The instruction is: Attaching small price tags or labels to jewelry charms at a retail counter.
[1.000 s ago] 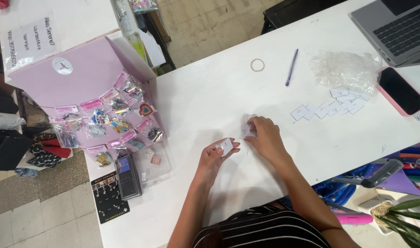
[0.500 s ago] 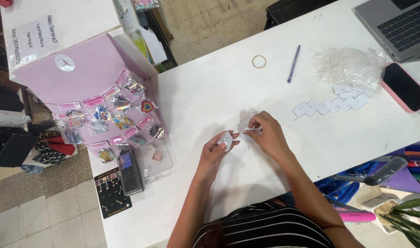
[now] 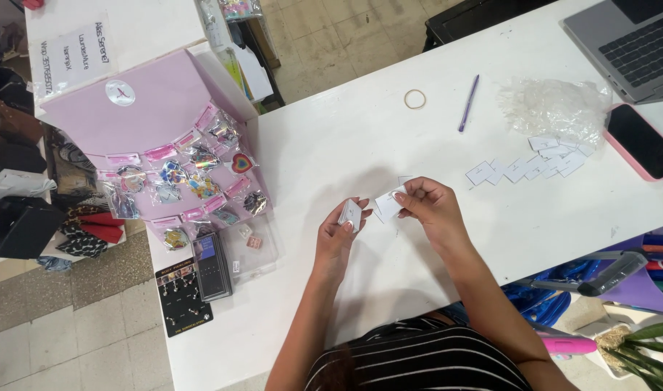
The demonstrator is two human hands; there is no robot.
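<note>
My left hand (image 3: 340,235) pinches a small clear packet (image 3: 351,214) between thumb and fingers above the white table (image 3: 346,137). My right hand (image 3: 431,206) holds a small white paper card (image 3: 389,205) just to the right of that packet, the two a short gap apart. A scatter of more white cards (image 3: 534,166) lies on the table to the right. Behind them sits a heap of clear plastic bags (image 3: 556,108).
A pink display stand (image 3: 157,123) with bagged trinkets stands at the left. A black card reader (image 3: 212,265) and a black earring card (image 3: 178,295) lie below it. A rubber band (image 3: 415,99), purple pen (image 3: 468,103), pink-cased phone (image 3: 641,145) and laptop (image 3: 628,40) lie far right.
My hands have drawn slightly apart, and the right one now holds a white card lifted beside the packet in my left hand.
</note>
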